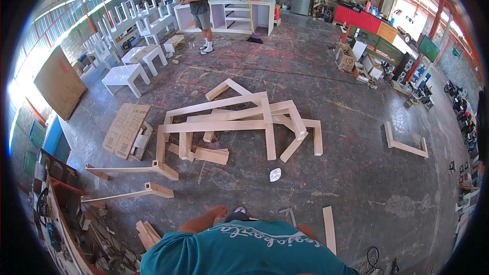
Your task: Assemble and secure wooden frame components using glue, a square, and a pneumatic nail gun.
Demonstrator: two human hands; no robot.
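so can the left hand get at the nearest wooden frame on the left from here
Probably yes, though perhaps with a lean or step: the nearest wooden frame lies left of the left hand, with nothing visible standing between them.

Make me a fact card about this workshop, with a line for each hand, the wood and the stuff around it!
Left hand: low in the picture, near a shoe; grip unclear
Right hand: hidden from view
Wooden frames: pale, overlapping mid-floor
Loose plank: on the floor, lower right
Cardboard: left of the frames
White tables: farther back on the left
Other person: standing by a white counter
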